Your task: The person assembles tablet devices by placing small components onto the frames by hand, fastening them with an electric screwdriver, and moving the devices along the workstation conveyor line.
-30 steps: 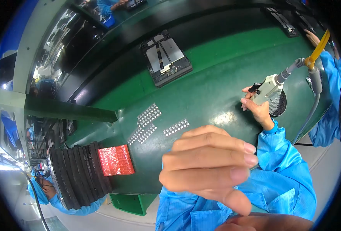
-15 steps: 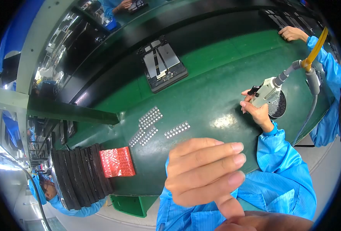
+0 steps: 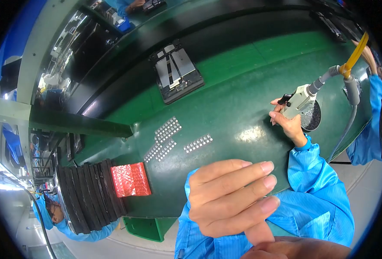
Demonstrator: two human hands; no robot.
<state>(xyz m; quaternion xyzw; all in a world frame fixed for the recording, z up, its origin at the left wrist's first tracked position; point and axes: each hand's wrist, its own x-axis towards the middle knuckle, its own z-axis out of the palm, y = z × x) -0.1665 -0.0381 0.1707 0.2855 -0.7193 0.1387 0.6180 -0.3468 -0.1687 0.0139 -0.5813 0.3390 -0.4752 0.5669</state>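
My left hand (image 3: 232,196) is raised close to the camera, palm side hidden, its fingers loosely stretched and side by side with nothing visible in them. The thumb points down towards a blurred patch of skin at the bottom edge. On the right, my right hand (image 3: 289,126) is closed round a white hand tool (image 3: 301,102) with a black lever, joined to a grey hose. Beside the tool is a round dish (image 3: 313,117) of small dark and silvery pieces. Sheets of small silvery parts (image 3: 168,130) and another strip (image 3: 198,143) lie left of centre.
An opened flat device (image 3: 178,72) lies at the back on the green surface. A red bubble-wrap packet (image 3: 131,180) adjoins a row of black slabs (image 3: 87,196). A green bin (image 3: 145,228) is below the edge. Co-workers' hands (image 3: 368,58) and sleeves show at the margins.
My left hand has moved slightly down and away from the camera. The opened device has shifted a little left and down. The co-worker's hand at the right reached in, then drew back. My right hand stays put.
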